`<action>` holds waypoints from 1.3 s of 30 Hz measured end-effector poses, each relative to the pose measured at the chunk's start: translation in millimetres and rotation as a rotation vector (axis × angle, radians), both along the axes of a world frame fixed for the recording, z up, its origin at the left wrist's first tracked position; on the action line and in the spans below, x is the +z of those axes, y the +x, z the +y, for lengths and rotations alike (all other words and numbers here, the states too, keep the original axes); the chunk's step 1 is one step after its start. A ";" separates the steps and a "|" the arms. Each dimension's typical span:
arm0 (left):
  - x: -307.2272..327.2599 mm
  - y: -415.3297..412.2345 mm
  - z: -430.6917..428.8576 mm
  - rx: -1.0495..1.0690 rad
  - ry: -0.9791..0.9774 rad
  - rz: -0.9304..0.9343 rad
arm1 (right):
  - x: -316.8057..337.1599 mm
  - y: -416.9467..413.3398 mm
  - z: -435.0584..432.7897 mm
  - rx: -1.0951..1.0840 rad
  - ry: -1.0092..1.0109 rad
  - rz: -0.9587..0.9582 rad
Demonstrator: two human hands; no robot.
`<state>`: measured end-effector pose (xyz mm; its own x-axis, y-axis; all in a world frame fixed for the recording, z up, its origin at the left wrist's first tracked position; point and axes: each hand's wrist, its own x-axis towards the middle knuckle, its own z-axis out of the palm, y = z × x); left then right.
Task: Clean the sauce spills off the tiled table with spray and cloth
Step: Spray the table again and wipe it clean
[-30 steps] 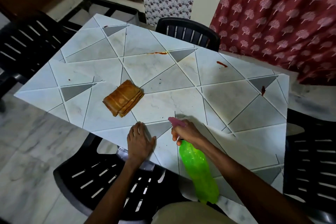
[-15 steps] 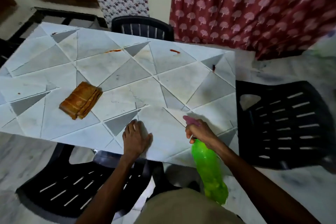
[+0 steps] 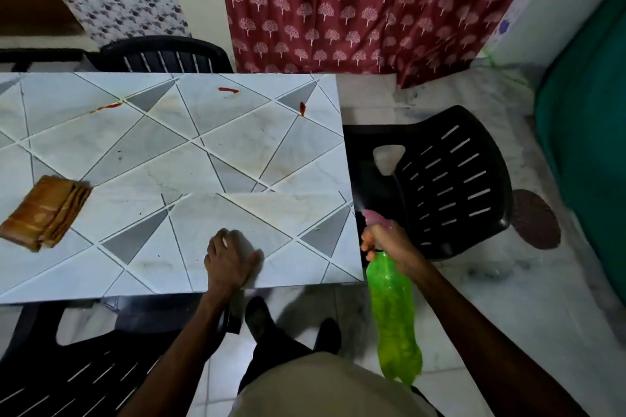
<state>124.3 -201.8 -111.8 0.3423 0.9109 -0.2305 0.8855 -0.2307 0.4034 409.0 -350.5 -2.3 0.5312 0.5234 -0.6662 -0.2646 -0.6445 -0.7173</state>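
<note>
A: Head view, entry one. Where were the hands?

B: The left hand [image 3: 230,257] lay palm down on the tabletop [image 3: 203,162], close to its near edge, with the fingers loose and holding nothing. The right hand [image 3: 389,240] was wrapped round the neck of the green spray bottle [image 3: 393,308], fingers curled just under its pink head.

A: Bottle position?

B: It was off the tabletop, just beyond the right edge by the near corner. The body slanted down toward the person, over the floor, and the pink head pointed away (I could not tell whether the trigger was pressed).

A: Cloth?

B: The folded orange-brown cloth [image 3: 44,213] lay at the left of the tabletop, well apart from both hands.

A: Spills?

B: There were three red marks toward the far side: a long sauce smear [image 3: 106,107] on the left, a short sauce streak [image 3: 228,90] in the middle, and a sauce drop [image 3: 302,108] near the right edge.

A: Surroundings?

B: A black chair [image 3: 450,179] stood beside the right edge and a second chair [image 3: 162,54] at the far edge. A red patterned curtain [image 3: 338,3] hung behind.
</note>
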 end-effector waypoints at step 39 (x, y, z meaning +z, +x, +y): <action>-14.3 -270.8 54.4 0.261 0.114 -0.058 | -15.5 -374.1 178.7 0.780 -0.001 -0.082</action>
